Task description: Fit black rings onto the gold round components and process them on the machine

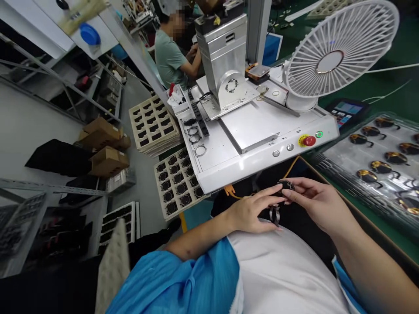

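Just past the machine's front edge, over my lap, my right hand [316, 203] pinches a small round black watch part [288, 186] between thumb and fingers. The index finger of my left hand [250, 211] reaches the near side of that part. Between the thumb and lower fingers of the left hand sits a dark metal ring-shaped watch case [275, 215], held on edge. My fingers cover much of both pieces, so their fine details are hidden.
A white bench machine [255, 128] with a red stop button [308, 140] stands ahead. A fan [330, 61] is on its right. Clear trays [347, 161] hold round parts with flex tails. Beige trays [193, 203] sit left; a person [172, 54] works behind.
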{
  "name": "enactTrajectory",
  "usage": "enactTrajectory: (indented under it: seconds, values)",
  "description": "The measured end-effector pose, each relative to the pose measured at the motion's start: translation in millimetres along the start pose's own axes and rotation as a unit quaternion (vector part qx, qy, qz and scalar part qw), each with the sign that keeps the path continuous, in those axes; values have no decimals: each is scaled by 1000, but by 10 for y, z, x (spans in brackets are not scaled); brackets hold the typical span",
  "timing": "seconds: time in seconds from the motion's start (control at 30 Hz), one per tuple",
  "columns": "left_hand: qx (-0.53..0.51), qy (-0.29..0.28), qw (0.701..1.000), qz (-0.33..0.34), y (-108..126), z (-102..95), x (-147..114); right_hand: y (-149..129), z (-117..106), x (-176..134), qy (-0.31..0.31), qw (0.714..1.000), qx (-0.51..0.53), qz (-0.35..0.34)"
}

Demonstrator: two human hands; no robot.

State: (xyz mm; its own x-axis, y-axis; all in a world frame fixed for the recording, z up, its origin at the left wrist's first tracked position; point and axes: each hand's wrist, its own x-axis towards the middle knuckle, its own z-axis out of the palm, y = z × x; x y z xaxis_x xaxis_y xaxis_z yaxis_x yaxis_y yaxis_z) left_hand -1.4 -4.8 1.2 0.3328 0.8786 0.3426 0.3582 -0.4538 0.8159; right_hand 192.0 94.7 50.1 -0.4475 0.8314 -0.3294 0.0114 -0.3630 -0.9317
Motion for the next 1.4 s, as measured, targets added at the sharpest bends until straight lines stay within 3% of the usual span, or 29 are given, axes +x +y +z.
enactTrajectory:
  seconds: [0.1,0.17,0.27,0.4,0.6,0.77,0.93,1.4]
  values:
    - [76,-1,996,37,9,-57,16,27,21,10,-13,999,31,12]
    - [55,7,997,56,13,-75,21,33,68,8,0,998,60,23]
    - [-73,58,994,48,17,-73,8,-2,136,-9,18,994,107,34]
    - [-260,173,950,-17,-17,-95,19,-117,147,-48,-5,993,117,33]
    - [-365,258,893,-50,-98,-115,147,-215,253,-140,-68,989,113,71]
    - [-367,264,885,-109,-168,-32,98,-198,489,-202,-39,985,136,95]
    - [-359,278,887,-85,-190,-9,39,-235,639,-241,2,990,132,44]
    - [-306,314,892,-109,-206,-24,15,-225,697,-236,1,997,74,-3]
